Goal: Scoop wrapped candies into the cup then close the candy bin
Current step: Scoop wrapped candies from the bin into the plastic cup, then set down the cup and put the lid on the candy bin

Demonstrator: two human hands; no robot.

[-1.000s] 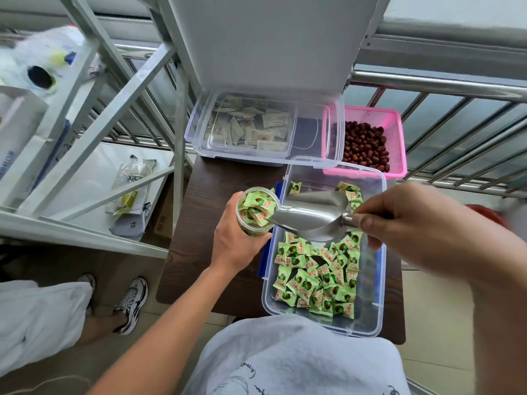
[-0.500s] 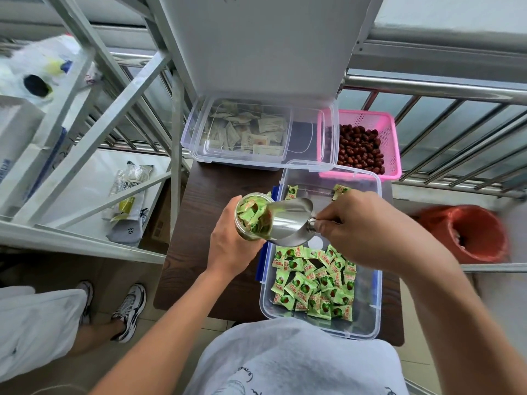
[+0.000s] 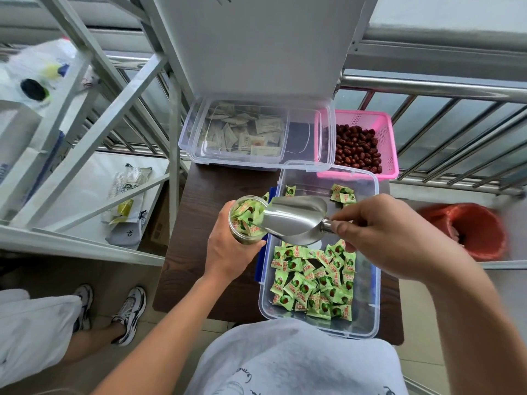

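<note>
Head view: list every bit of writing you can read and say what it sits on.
"ok": on the grey bag on the lower shelf at left.
Candy wrappers in the bin: red print, too small to read.
Sachets in the clear box behind: print too blurred.
Sleeve of paper cups: print blurred.

The scoop (image 3: 293,222) is smooth brushed metal with a soft sheen. The cup (image 3: 244,220) and the candy bin (image 3: 368,295) are clear glossy plastic; the candies (image 3: 312,283) wear shiny green film wrappers. The table (image 3: 205,223) is dark matt wood grain, possibly laminate. The basket (image 3: 383,138) is pink perforated plastic, the railing (image 3: 427,88) polished metal.
</note>
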